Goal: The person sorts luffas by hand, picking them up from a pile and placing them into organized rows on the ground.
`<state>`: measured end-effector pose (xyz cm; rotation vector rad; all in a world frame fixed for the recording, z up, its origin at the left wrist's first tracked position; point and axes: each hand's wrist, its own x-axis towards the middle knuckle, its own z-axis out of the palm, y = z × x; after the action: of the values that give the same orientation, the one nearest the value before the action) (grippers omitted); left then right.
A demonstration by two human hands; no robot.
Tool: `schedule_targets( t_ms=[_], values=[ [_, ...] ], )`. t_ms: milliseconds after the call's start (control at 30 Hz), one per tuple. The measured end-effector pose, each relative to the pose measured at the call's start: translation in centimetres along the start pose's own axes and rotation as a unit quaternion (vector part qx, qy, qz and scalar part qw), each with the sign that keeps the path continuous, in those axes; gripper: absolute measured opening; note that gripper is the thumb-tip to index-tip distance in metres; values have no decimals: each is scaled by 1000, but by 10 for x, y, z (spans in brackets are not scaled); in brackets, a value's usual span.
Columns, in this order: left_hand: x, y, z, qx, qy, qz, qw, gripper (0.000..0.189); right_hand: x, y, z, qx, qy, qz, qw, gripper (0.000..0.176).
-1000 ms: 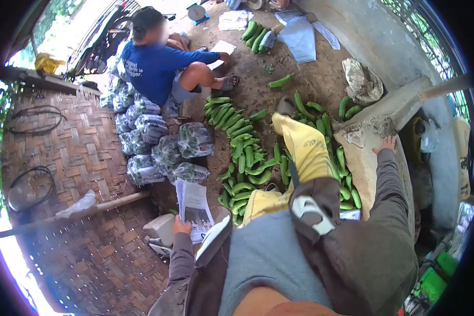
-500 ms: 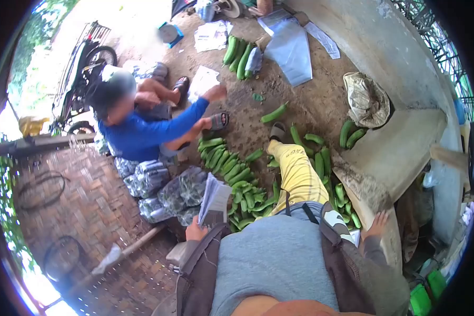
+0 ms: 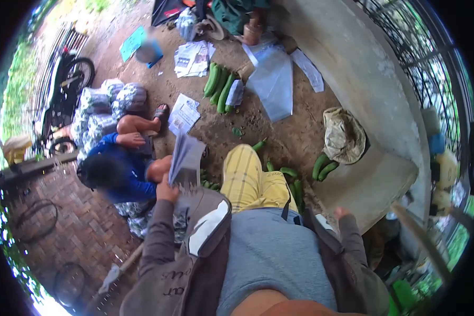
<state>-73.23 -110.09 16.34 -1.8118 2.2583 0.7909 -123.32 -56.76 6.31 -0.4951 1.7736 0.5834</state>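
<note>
At the bottom of the frame, we are looking down over our grey shirt point(image 3: 274, 258). Left of centre, our left hand point(image 3: 167, 190) is gripping papers point(image 3: 187, 155), fingers clamped on their lower edge. The sheets are standing up in front of our yellow leg point(image 3: 245, 176). At the right, our right hand point(image 3: 342, 213) is hanging just beside the edge of a concrete slab point(image 3: 374, 181); we cannot tell how its fingers are set. Just beyond the papers, a person in blue point(image 3: 124, 176) is crouching at the left. Green fruits point(image 3: 289, 173) are lying on the dirt beside our leg, and two more are resting against a sack point(image 3: 344, 136) right of centre. Farther up, a plastic sheet point(image 3: 274, 84) is lying beside another pile point(image 3: 219, 84) of them. Wrapped bundles point(image 3: 102, 102) and a motorbike point(image 3: 66, 87) are sitting at the upper left.
</note>
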Motion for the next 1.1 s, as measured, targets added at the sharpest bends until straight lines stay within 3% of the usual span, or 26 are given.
schedule_targets(
  t_ms=[67,100,167,300,400,467,533,567,633,700,733,800,833,867,933,1033,1100],
  values=[
    [37,14,-8,-12,29,18,999,49,2,-42,-80,118,252,-155,948,36],
    [58,27,-13,-46,50,67,995,48,-7,-66,-117,245,238,-194,920,38],
    [99,58,-20,-53,20,0,998,47,-26,-103,-179,487,188,-251,815,49],
    [209,99,2,-150,75,7,986,48,15,-124,-232,438,235,-309,811,44],
    [237,146,23,-242,73,-26,967,47,23,-163,-284,486,160,-234,827,46],
    [255,160,46,-384,17,-86,919,42,60,-183,-311,459,132,-285,831,46],
    [259,212,41,-461,-13,-104,881,35,83,-204,-357,446,106,-319,829,46],
    [256,237,40,-497,-31,-115,859,32,81,-222,-383,447,91,-323,829,46],
    [251,275,47,-540,-74,-142,826,27,36,-274,-450,541,-5,-244,805,46],
    [241,315,57,-585,-110,-175,784,24,63,-292,-481,489,-54,-272,827,50],
    [233,332,66,-605,-122,-198,761,23,58,-307,-498,571,-144,-179,788,53],
    [219,367,81,-613,-121,-174,761,26,176,-299,-483,628,-352,-209,662,48],
    [208,386,90,-627,-109,-192,747,28,151,-306,-500,630,-315,-224,674,48],
    [198,402,97,-633,-111,-212,736,30,128,-308,-522,586,-347,-154,715,46],
    [181,427,118,-654,-107,-218,717,34,140,-296,-529,539,-421,-118,719,42],
    [164,455,137,-687,-77,-237,683,32,135,-280,-550,390,-348,-193,830,40],
    [148,469,153,-703,-57,-260,659,31,145,-274,-554,346,-352,-190,849,39]
  ],
)
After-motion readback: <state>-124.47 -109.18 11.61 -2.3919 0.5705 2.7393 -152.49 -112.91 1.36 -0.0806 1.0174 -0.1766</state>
